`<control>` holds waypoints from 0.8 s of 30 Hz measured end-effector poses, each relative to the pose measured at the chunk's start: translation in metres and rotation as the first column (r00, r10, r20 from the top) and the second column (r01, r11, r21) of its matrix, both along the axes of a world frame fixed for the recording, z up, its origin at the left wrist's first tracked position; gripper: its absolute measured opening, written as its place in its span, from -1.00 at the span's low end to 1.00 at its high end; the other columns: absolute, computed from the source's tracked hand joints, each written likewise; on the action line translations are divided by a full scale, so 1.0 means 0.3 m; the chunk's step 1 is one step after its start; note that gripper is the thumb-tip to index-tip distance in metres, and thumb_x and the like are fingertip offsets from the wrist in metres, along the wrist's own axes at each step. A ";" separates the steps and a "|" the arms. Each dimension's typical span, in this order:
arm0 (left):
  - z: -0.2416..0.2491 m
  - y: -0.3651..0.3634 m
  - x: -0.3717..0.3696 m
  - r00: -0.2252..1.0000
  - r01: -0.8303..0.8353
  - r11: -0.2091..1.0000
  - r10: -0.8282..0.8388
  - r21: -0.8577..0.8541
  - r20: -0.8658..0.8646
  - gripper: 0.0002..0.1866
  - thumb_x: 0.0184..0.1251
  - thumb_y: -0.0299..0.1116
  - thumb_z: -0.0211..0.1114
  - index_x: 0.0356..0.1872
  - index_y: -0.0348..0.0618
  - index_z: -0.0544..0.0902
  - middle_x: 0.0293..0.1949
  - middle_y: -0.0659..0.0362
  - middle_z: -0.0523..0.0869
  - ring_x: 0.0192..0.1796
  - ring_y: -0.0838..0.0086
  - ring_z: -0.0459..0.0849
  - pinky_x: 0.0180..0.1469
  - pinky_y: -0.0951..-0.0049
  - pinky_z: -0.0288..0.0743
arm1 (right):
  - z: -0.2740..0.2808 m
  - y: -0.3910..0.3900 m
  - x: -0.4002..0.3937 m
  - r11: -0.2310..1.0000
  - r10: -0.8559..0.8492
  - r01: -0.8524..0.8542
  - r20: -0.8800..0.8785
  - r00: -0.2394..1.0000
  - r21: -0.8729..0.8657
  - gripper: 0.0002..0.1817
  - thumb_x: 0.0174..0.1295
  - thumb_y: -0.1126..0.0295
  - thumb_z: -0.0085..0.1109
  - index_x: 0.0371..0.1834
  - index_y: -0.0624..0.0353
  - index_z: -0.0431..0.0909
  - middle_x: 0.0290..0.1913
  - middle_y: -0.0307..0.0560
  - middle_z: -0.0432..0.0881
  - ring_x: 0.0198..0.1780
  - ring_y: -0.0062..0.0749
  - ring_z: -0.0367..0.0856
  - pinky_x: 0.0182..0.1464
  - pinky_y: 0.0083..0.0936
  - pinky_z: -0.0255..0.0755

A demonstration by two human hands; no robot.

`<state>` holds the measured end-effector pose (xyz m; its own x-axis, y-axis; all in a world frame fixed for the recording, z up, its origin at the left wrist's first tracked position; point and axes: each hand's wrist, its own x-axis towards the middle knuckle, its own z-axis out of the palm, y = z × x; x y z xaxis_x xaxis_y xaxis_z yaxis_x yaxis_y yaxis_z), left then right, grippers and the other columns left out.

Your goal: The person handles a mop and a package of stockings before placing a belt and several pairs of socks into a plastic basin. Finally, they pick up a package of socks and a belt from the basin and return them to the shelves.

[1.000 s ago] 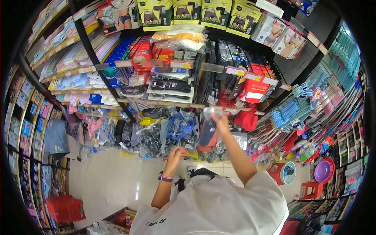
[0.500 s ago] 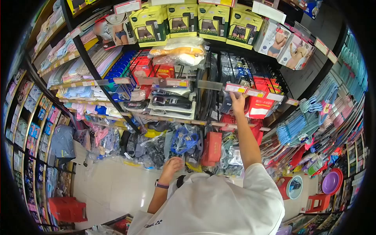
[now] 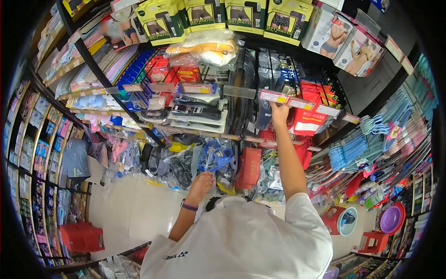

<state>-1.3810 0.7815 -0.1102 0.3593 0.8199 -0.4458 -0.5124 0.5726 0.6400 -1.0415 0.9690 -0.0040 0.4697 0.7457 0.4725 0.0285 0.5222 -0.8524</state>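
My right hand (image 3: 279, 116) reaches up to a rack of hanging packs, its fingers bent together at the lower edge of a red-and-white price label (image 3: 273, 96). A dark packet (image 3: 264, 116) hangs just left of these fingers, and red packs (image 3: 307, 116) hang to their right. The label and packs partly hide the fingertips, so I cannot tell what they grip. Lower down, my left hand (image 3: 202, 184) is held with loosely bent fingers and nothing in it. Its fingertips overlap the lower edge of some bagged blue slippers (image 3: 216, 157).
Yellow-green underwear boxes (image 3: 246, 21) line the top shelf. Bagged goods and a red box (image 3: 248, 168) stand along the bottom. Folded clothes (image 3: 100, 76) fill shelves at left; hangers of clothes (image 3: 346, 153) jut out at right. Red stools (image 3: 82, 237) stand on the floor.
My left hand has risen a little toward the blue slippers. My right hand stays at the rack, its fingers now tucked closer under the label. The view has shifted slightly.
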 end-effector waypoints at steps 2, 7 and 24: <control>0.019 0.032 0.025 1.000 0.025 0.999 -0.025 0.036 -0.004 -0.78 0.30 -0.30 -0.01 -0.17 -0.19 0.47 -0.31 0.15 0.57 -0.28 0.41 0.57 -0.16 0.46 0.47 | 0.009 -0.002 0.004 0.991 0.054 -0.076 -0.190 0.980 -0.106 -0.77 -0.01 0.60 0.19 -0.24 0.30 0.49 -0.27 -0.11 0.59 -0.22 -0.44 0.55 -0.09 -0.54 0.35; 0.091 0.084 0.076 0.993 0.100 0.990 -0.094 0.096 -0.065 -0.77 0.31 -0.30 -0.03 -0.14 -0.20 0.45 -0.29 0.13 0.56 -0.26 0.38 0.57 -0.15 0.42 0.47 | 0.009 0.012 0.002 0.973 0.166 -0.220 -0.462 0.871 -0.065 -0.67 -0.03 0.62 0.16 -0.14 0.26 0.42 -0.17 -0.10 0.55 -0.14 -0.42 0.50 -0.02 -0.50 0.32; 0.138 0.113 0.131 0.986 0.166 0.972 -0.163 0.168 -0.033 -0.77 0.31 -0.30 -0.03 -0.14 -0.21 0.44 -0.28 0.13 0.57 -0.23 0.41 0.56 -0.13 0.43 0.43 | 0.015 0.049 0.033 0.966 0.169 -0.244 -0.514 0.841 -0.082 -0.71 -0.06 0.61 0.16 -0.20 0.22 0.46 -0.22 -0.11 0.57 -0.14 -0.39 0.50 -0.03 -0.44 0.34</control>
